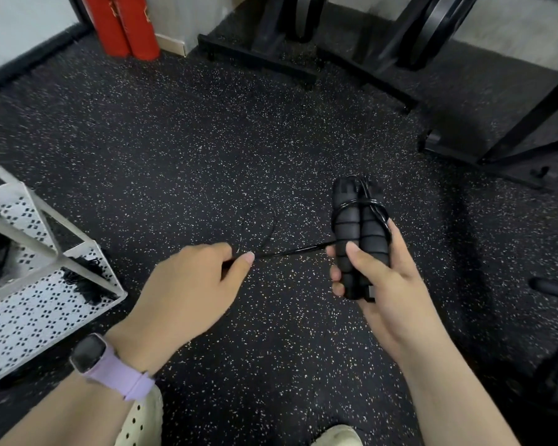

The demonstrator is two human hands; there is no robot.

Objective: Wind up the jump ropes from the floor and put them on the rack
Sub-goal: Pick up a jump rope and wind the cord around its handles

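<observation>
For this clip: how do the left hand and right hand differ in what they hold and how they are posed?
The left hand pinches the thin black cord, knuckles up; the right hand grips both foam handles side by side, palm up. The left wrist wears a lilac watch; the right is bare. Both hold the same jump rope above the speckled floor.

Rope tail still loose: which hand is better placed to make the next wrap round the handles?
Left, probably. The left hand already pinches the loose rope, stretched towards the handles. The right hand is wrapped round both handles, so it looks better used holding the bundle steady.
</observation>
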